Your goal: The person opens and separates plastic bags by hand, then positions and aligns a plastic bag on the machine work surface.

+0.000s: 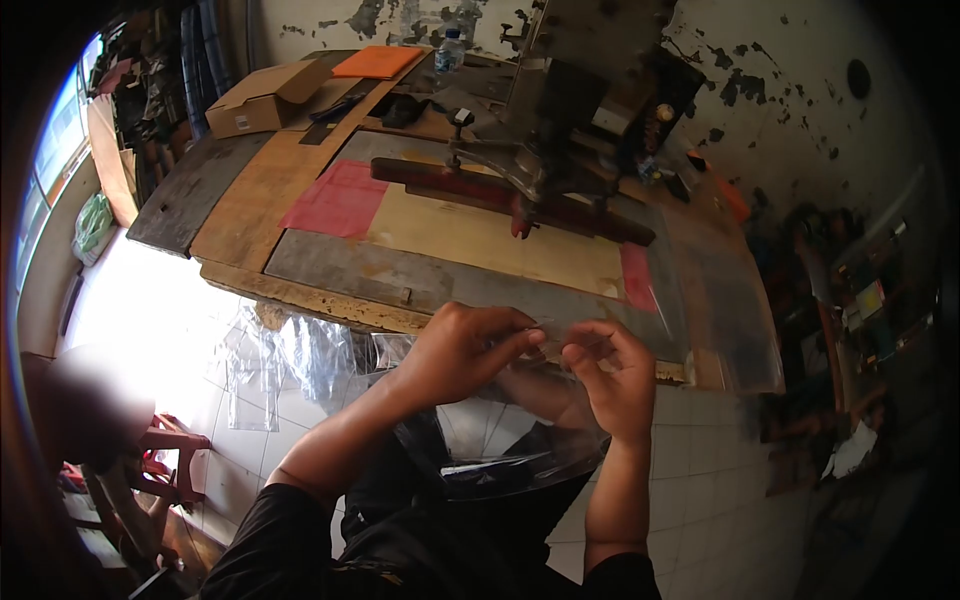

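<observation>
A clear plastic sheet (520, 432) hangs below my hands in front of my lap, its lower edge glinting. My left hand (465, 352) pinches its upper edge between thumb and fingers. Close by on the right, my right hand (615, 378) has its fingers curled, with thumb and fingertips at the same edge. Both hands are just off the front edge of the worktable (340, 312). Beyond them, a press with a long dark-red bar (500, 198) stands over a yellow sheet (460, 235) flanked by pink pieces (335, 200).
On the table's far left are a cardboard box (265, 95) and an orange sheet (378, 61); a water bottle (449, 52) stands behind. Clear plastic pieces (255, 365) hang off the front edge. A red stool (180, 455) is at lower left. Cluttered shelving (840, 310) lines the right.
</observation>
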The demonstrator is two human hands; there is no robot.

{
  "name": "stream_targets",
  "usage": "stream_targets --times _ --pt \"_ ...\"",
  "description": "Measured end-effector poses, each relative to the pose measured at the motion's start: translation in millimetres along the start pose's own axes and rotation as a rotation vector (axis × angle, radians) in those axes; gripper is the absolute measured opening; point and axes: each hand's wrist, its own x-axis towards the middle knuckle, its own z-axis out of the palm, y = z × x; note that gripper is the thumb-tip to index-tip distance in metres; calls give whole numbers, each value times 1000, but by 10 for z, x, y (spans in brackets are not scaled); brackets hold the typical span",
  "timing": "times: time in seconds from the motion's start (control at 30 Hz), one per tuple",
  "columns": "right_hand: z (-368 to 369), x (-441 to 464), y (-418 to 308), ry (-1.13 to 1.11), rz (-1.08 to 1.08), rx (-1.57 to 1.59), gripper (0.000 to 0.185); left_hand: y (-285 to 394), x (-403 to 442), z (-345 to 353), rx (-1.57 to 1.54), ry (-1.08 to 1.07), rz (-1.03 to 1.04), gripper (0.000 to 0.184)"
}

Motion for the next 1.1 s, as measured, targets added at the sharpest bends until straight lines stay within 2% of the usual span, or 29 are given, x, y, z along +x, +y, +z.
stream_targets --times 0.07,0.1,0.13,0.2,0.27,0.33,0.37,0.47,0.5,0.57,0.6,0.63,0.67,0.73,0.8,0.9,1.03,1.1 --pt "-10 -12 3 -22 174 148 21 -107 18 31 29 -7 13 23" --pt "-42 -5 29 -22 173 149 21 -134 28 25 60 -11 27 26" --pt "-115 5 84 55 178 166 23 -144 27 -29 61 -10 27 26" --pt "-303 28 200 130 185 183 25 -151 50 -240 325 -95 -51 27" --pt "-538 56 329 372 228 162 28 -251 74 -478 370 -113 -87 30" --pt "-704 69 474 403 269 149 28 -344 165 -623 419 -132 -130 33" --pt "-732 66 549 434 306 131 29 -417 227 -662 367 -73 -128 35" --pt "-702 68 806 416 349 62 28 -689 366 -648 331 23 -83 40" --pt "-680 57 931 418 350 61 28 -709 403 -601 378 50 -145 40" --pt "-612 22 1166 426 311 -280 26 -859 449 -453 424 75 -206 40" --pt "-571 -10 1217 427 311 -279 26 -1014 406 -326 635 145 -66 39" --pt "-520 -56 1253 410 219 -527 24 -1042 349 -218 844 216 77 39" --pt "-480 -92 1285 385 126 -774 24 -1056 267 -109 843 212 71 39" --pt "-432 -123 1292 352 153 -789 23 -971 85 132 1024 116 182 39" --pt "-401 -112 1262 395 -4 -881 21 -971 -107 395 961 48 186 45" --pt "-389 -76 1181 325 -90 -976 23 -1023 -174 471 917 -41 179 59" --pt "-460 -82 1226 178 -37 -812 28 -1105 -170 418 918 -107 140 77" --pt "-462 -75 1222 159 2 -770 31 -1121 -154 406 923 -112 137 79"
